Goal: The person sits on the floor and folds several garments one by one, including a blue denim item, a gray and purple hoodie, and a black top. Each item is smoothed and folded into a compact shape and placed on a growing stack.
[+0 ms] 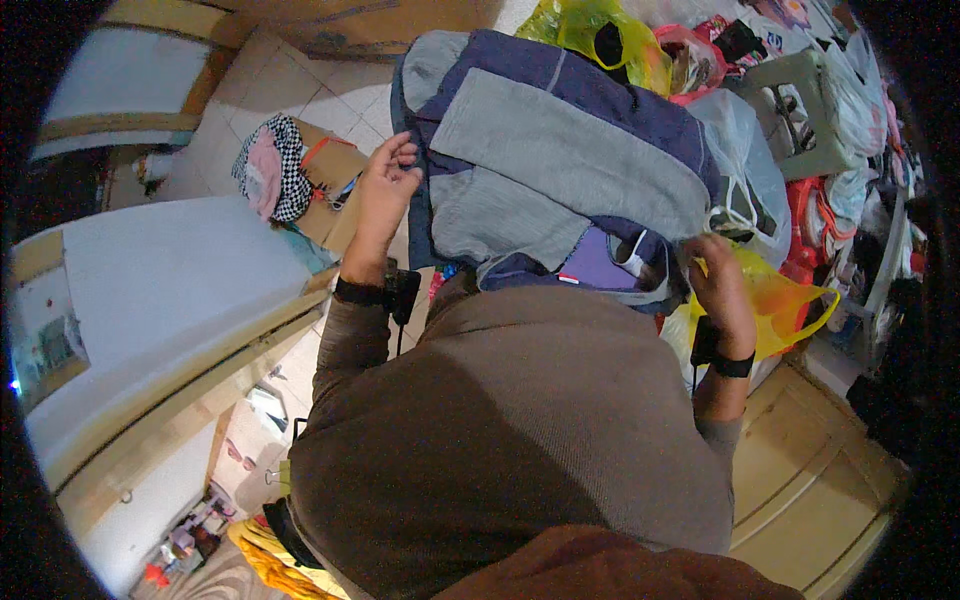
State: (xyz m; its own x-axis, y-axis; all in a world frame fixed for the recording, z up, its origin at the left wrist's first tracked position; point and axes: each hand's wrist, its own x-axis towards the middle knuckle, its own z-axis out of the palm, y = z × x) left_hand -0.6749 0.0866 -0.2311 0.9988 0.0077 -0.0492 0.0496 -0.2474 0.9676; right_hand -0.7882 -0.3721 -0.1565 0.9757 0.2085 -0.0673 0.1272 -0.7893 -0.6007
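A grey and purple long-sleeved garment lies before me, one grey sleeve laid across its body and the neck opening towards me. Under it shows the edge of a dark blue cloth or padded surface. My left hand is raised by the garment's left edge, fingers slightly curled and apart, with nothing in it. My right hand is beside the collar at the right; it is blurred, and whether its fingers hold the fabric cannot be made out.
Yellow and clear plastic bags crowd the right side, near a grey-green box. At the left are a cardboard box with a checkered cloth, and a white panel with wooden edging.
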